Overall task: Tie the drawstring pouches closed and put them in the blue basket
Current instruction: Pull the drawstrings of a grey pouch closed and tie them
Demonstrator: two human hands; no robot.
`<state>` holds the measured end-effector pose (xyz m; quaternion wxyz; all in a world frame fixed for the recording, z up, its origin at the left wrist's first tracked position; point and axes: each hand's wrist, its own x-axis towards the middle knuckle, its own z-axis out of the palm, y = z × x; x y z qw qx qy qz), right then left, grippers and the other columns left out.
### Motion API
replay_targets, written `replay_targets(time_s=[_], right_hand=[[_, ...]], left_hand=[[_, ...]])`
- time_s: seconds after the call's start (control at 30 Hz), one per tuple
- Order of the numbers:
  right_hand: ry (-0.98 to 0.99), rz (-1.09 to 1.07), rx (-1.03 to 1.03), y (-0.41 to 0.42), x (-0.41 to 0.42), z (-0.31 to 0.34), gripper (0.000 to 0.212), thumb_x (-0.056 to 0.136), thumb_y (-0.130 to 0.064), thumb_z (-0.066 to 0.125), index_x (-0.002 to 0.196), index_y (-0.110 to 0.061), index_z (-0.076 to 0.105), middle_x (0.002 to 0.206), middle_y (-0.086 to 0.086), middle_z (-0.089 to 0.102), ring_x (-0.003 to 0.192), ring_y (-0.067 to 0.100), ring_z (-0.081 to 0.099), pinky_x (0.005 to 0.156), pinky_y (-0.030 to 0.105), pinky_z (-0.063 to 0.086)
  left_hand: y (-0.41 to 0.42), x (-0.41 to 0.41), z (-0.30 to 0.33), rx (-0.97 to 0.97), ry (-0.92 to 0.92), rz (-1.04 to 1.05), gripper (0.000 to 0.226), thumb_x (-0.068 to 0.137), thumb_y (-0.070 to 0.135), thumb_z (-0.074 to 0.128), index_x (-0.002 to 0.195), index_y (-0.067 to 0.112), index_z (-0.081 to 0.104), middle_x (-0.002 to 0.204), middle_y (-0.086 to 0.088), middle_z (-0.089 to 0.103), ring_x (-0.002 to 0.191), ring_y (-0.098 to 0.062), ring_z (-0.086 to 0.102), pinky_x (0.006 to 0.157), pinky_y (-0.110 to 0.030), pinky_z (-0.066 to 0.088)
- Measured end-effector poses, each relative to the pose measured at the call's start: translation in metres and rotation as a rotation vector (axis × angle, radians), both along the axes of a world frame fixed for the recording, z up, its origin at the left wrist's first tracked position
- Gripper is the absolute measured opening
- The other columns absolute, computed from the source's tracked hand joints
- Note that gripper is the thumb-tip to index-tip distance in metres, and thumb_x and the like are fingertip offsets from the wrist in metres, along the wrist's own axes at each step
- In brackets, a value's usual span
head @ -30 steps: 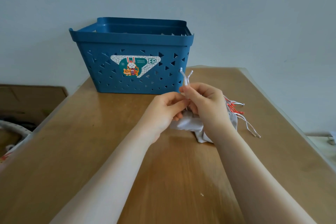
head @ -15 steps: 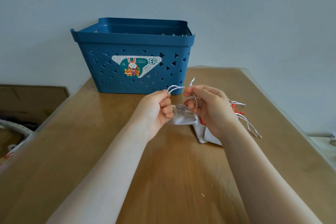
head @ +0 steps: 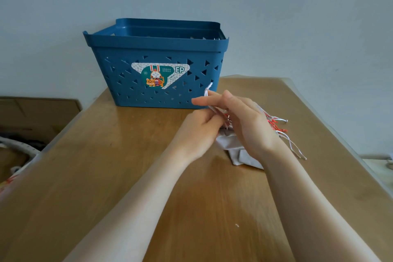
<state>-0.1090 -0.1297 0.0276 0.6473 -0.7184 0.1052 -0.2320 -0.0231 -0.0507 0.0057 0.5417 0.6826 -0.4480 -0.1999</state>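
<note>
A grey drawstring pouch (head: 227, 140) lies on the wooden table (head: 106, 166), on top of more grey pouches (head: 244, 158). My left hand (head: 197, 132) has its fingers curled at the pouch's gathered mouth and pinches its white drawstring (head: 209, 89). My right hand (head: 244, 119) crosses over the left with its fingers stretched leftward, and the cord runs between them, its end sticking up above them. The blue basket (head: 157, 49) stands just behind the hands; its inside is not visible.
Loose white and red cords (head: 282, 132) of the other pouches trail to the right of my right hand. The table's right edge (head: 340, 144) is close to them. A brown cardboard box (head: 36, 112) sits beyond the table's left edge.
My hands, which held the two cord ends apart half a second ago, have come together; my right hand now reaches over the left with its fingers stretched out.
</note>
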Motion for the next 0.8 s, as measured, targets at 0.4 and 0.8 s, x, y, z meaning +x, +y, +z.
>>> replay_targets(time_s=[0.4, 0.8], right_hand=[[0.273, -0.196, -0.539, -0.029, -0.001, -0.010, 0.016, 0.088, -0.023, 0.062, 0.101, -0.017, 0.069, 0.089, -0.002, 0.071, 0.074, -0.002, 0.062, 0.077, 0.018, 0.049], [0.158, -0.026, -0.438, -0.025, -0.017, 0.005, 0.020, 0.091, -0.025, 0.057, 0.086, -0.018, 0.075, 0.094, 0.001, 0.069, 0.083, 0.013, 0.061, 0.071, 0.032, 0.046]], left_hand=[[0.000, 0.020, -0.003, -0.070, 0.180, 0.086, 0.043, 0.099, 0.023, 0.045, 0.062, 0.002, 0.050, 0.048, 0.001, 0.052, 0.051, -0.011, 0.047, 0.060, -0.026, 0.041], [0.004, 0.026, -0.001, -0.086, 0.381, -0.051, 0.021, 0.095, 0.013, 0.051, 0.087, 0.012, 0.070, 0.066, 0.005, 0.062, 0.060, -0.004, 0.050, 0.064, -0.021, 0.040]])
